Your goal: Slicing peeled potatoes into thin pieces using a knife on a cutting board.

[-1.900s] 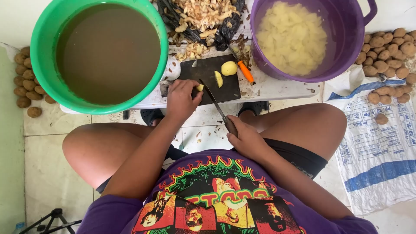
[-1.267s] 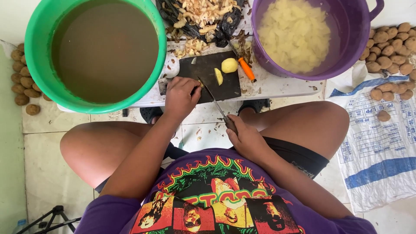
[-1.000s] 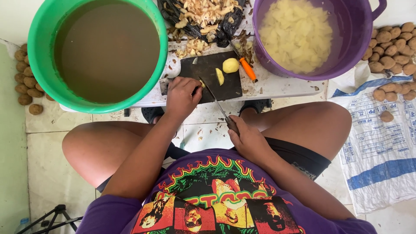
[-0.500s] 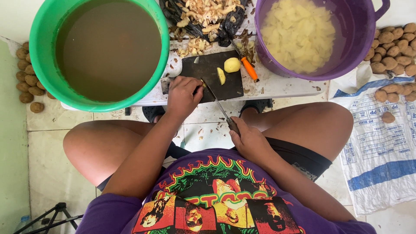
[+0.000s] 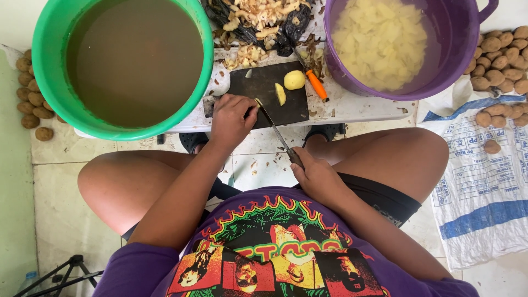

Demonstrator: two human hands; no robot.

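- Left hand, centre of frame: fingers curled down over a small potato piece on the near-left part of the black cutting board; the piece is nearly hidden, only a yellow sliver shows.
- Right hand, lower centre: fingers wrapped shut round the dark handle of a knife; the blade runs up-left, tip touching the pinned piece.
- Progress, as I judge it: this piece is almost sliced down. Still on the board, just right of the blade, lie a peeled half potato and a peeled whole potato, both uncut.
- Done so far: purple bucket, upper right, holds a deep load of pale cut potato pieces in water.
- Left to do: many unpeeled brown potatoes heaped at the right edge, some on a white and blue sack; more at the left edge.
- Look of the potato: peeled flesh is smooth, pale yellow, moist-looking; cut face flat.
- Orange-handled peeler lies at the board's right edge.
- Peel scraps piled on black plastic, top centre.
- Green bucket, upper left, full of murky brown water.
- All sits on a low white bench.
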